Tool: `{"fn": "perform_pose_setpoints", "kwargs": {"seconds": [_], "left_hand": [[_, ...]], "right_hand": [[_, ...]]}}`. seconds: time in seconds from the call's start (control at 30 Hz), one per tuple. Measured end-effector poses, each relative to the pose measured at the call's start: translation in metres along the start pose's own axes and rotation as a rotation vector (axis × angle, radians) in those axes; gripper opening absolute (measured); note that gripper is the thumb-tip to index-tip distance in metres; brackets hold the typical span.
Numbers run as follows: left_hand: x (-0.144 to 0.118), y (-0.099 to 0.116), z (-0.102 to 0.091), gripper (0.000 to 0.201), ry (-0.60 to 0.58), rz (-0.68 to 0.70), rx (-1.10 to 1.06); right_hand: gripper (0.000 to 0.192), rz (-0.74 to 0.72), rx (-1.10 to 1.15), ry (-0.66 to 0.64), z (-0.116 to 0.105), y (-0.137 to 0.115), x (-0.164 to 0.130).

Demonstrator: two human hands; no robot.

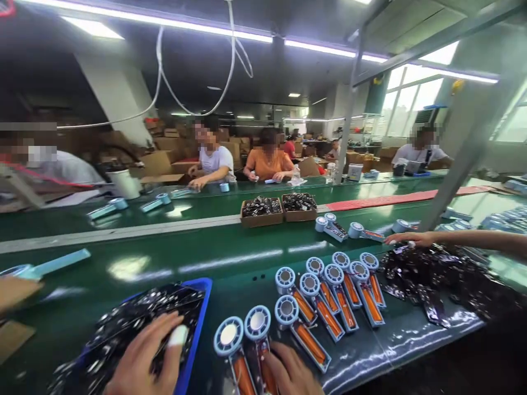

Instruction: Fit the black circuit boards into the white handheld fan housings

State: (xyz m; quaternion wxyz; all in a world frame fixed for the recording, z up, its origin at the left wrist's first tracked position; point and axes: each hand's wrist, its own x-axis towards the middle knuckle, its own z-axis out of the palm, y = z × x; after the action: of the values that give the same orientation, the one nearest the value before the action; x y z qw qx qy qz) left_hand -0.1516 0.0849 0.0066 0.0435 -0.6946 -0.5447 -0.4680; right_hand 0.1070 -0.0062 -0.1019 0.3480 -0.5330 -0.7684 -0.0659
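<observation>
My left hand lies spread over a blue tray heaped with small shiny black parts; one fingertip wears a white cot. My right hand rests at the bottom edge on the handle of an open light-blue fan body with an orange battery. A second such body lies just left of it. Beyond them several more open fan bodies lie in rows on the green belt.
Another person's arm reaches in from the right over a heap of black parts. Two cardboard boxes of dark parts sit mid-belt. People sit across the line; a slanted metal post rises at right.
</observation>
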Motion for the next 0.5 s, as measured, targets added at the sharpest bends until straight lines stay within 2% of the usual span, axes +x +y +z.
{"fn": "perform_pose_setpoints", "kwargs": {"seconds": [0.03, 0.1, 0.13, 0.17, 0.3, 0.4, 0.5], "left_hand": [[0.015, -0.007, -0.007, 0.033, -0.072, -0.002, 0.079], [0.046, -0.021, -0.016, 0.044, -0.320, -0.017, 0.239], [0.061, -0.027, -0.018, 0.048, -0.487, -0.004, 0.313], [0.075, -0.033, -0.018, 0.050, -0.546, -0.003, 0.340], [0.105, -0.045, -0.007, 0.043, -0.725, 0.037, 0.392], [0.109, -0.042, 0.004, 0.037, -0.805, 0.082, 0.444], [0.111, -0.037, 0.015, 0.042, -0.842, 0.134, 0.475]], "right_hand": [[0.054, -0.014, 0.040, -0.052, -0.009, 0.001, 0.001], [0.061, -0.018, 0.081, -0.132, -0.029, 0.001, 0.004], [0.062, -0.016, 0.094, -0.155, -0.036, 0.000, 0.006], [0.062, -0.013, 0.101, -0.169, -0.042, -0.001, 0.007], [0.058, 0.015, 0.109, -0.169, -0.044, -0.002, 0.008], [0.058, -0.016, 0.094, -0.176, -0.039, 0.000, 0.007], [0.059, -0.034, 0.052, -0.186, -0.036, 0.001, 0.007]]}}
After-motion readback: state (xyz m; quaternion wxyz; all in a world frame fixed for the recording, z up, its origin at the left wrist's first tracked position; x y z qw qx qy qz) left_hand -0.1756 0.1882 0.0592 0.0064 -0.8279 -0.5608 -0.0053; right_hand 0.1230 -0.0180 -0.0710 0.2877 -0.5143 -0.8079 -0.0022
